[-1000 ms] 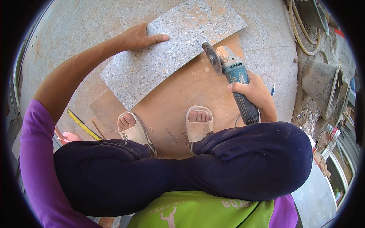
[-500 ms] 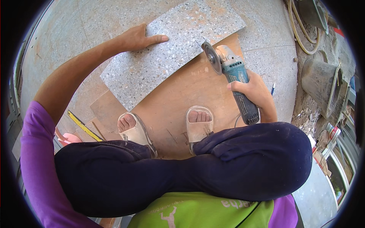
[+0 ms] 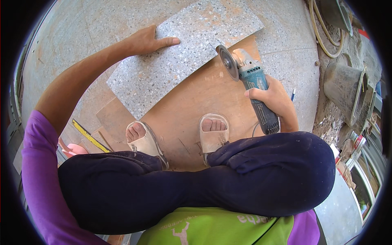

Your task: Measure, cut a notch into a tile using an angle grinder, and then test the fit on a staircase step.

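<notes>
A grey speckled terrazzo-look tile [image 3: 179, 61] lies slantwise over a brown board [image 3: 192, 106]. My left hand [image 3: 149, 41] grips its far-left edge, thumb laid on the top face and the other fingers mostly hidden. In my right hand [image 3: 273, 98] is a teal and black angle grinder [image 3: 255, 77], its body wrapped by my fingers. The grinder's round cutting disc [image 3: 228, 62] stands on edge at the tile's near long side. A short thin dark line runs into the tile just ahead of the disc; whether the disc is spinning, I cannot tell.
My sandalled feet [image 3: 214, 126] rest on the board near the tile's lower corner. A yellow strip [image 3: 90, 135] and a pink object [image 3: 75, 149] lie at left. On the right are a pencil [image 3: 293, 94], a dusty bucket [image 3: 345, 83] and a coiled hose [image 3: 326, 41].
</notes>
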Tool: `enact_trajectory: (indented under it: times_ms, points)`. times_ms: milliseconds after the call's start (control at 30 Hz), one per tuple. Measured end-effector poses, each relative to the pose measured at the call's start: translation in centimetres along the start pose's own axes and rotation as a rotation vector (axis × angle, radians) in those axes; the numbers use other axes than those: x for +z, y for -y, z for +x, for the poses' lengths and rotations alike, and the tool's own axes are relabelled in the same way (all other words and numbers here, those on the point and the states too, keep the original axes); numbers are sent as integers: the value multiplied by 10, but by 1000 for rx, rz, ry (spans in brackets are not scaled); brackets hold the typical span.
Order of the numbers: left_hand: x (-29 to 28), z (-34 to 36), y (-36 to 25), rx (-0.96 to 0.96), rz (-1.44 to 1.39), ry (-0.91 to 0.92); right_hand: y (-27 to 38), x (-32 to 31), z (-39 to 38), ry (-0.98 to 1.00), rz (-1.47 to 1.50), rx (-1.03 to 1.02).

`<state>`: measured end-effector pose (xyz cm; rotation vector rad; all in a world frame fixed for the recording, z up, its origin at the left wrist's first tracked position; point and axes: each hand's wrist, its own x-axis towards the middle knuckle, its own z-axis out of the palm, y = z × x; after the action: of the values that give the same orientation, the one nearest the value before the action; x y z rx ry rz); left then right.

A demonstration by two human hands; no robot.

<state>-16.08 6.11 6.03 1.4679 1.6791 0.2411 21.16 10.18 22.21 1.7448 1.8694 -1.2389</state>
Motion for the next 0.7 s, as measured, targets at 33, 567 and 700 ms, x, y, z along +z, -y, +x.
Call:
enact_trajectory:
  times_ms: [33,567,700]
  points:
    - [0,0,-1,4,4,-9,1,-1,0,9,-6,2]
    - [0,-2,0,21,11,-13,3,2,2,25,3,7]
    - [-1,-1,-2,11,36,-15,1,1,2,15,5,-4]
